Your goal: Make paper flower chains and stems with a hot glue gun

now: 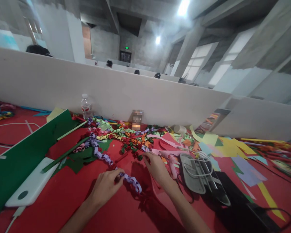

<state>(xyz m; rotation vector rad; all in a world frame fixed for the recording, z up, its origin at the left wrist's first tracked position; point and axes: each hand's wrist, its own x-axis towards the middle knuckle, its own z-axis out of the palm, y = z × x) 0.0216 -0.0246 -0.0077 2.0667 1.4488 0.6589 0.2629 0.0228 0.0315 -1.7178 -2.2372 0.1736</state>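
While left hand (106,185) pinches purple paper chain (133,183), right hand (157,167) rests apart.

Matt paper chain (106,159), red matt tabletop (70,187), clear plastic bottle (86,106), glossy white plastic slab (31,184)

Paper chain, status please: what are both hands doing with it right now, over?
Left hand pinching purple paper chain near its end. Right hand reaching into paper scraps. White rack beside right wrist.

Water bottle (86,105) beside green sheet (24,155)
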